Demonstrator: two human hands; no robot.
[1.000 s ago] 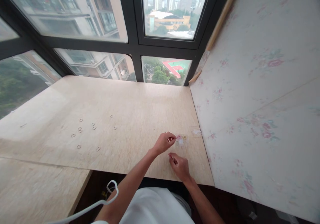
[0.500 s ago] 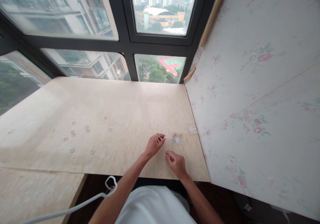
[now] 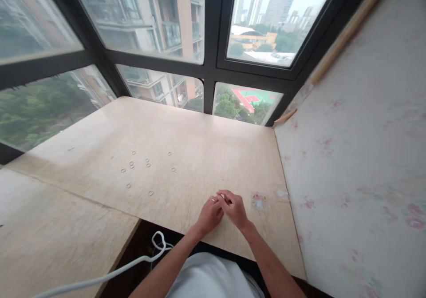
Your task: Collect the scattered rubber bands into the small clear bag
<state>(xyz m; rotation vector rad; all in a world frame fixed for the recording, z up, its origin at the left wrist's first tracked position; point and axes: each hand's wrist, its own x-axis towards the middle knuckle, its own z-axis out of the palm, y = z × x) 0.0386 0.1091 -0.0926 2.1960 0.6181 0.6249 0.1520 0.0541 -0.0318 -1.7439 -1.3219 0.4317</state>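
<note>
My left hand point(image 3: 209, 216) and my right hand point(image 3: 233, 209) meet above the pale tabletop point(image 3: 199, 156), their fingertips touching. A ring shows on a finger of my left hand. Both hands have their fingers drawn together, and whatever lies between the fingertips is too small to make out. Just right of my right hand rests a small clear box point(image 3: 258, 200) with pink, yellow and white bits inside. Beyond it, close to the wall, is another clear piece point(image 3: 282, 194) with something white on it.
Several thin rings point(image 3: 148, 165) lie scattered on the left part of the tabletop. A white cable point(image 3: 126, 264) loops near the front edge at the lower left. Dark-framed windows stand behind, and a floral wall point(image 3: 349, 156) rises at the right.
The view has turned to the left. My hands, apart before, have come together at the fingertips. My left hand's fingers have closed from a looser, spread pose.
</note>
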